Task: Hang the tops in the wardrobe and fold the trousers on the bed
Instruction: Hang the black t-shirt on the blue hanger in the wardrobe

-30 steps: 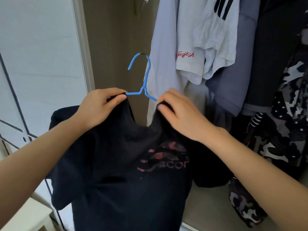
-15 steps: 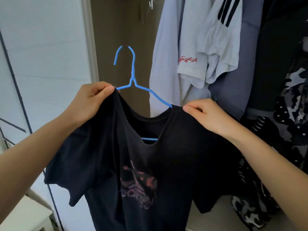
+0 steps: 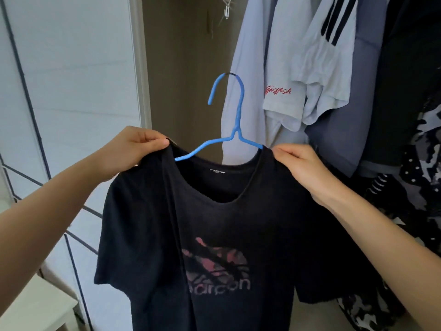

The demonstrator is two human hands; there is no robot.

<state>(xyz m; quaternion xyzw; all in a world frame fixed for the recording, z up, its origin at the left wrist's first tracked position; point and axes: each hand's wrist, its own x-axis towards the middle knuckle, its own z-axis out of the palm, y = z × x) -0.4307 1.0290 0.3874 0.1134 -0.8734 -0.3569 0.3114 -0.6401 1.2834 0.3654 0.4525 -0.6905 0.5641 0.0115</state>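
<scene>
Head view: A person holds a black T-shirt (image 3: pixel 214 235) up by its shoulders in front of an open wardrobe (image 3: pixel 186 68). The left hand (image 3: pixel 133 149) grips the shirt's left shoulder seam, its fingers (image 3: pixel 152 137) curled over and the thumb pinching the cloth from below. The right hand (image 3: pixel 303 163) grips the right shoulder just beside the collar, its fingers (image 3: pixel 286 151) likewise curled down onto the fabric.

A blue hanger (image 3: pixel 236 115) sits inside the neck opening, both its arms running under the shoulders toward the two hands. Its hook stands upright above the collar, with a dark worn patch at the top of the curve. The shirt hangs flat and facing the camera, a pink and grey logo with lettering on its chest, the short sleeves drooping at either side.

Behind it, on the wardrobe's right side, hang a pale blue shirt (image 3: pixel 238 75), a white tee (image 3: pixel 284 101) with red script on the sleeve and black stripes at the shoulder, a grey-blue top (image 3: pixel 338 139), and a camouflage garment (image 3: pixel 427 149) at the far right edge. A metal hook (image 3: pixel 226 8) shows at the top of the wardrobe. A white door (image 3: pixel 71 80) with thin dark lines fills the left, and a white stool (image 3: pixel 31 306) sits at the lower left corner.
</scene>
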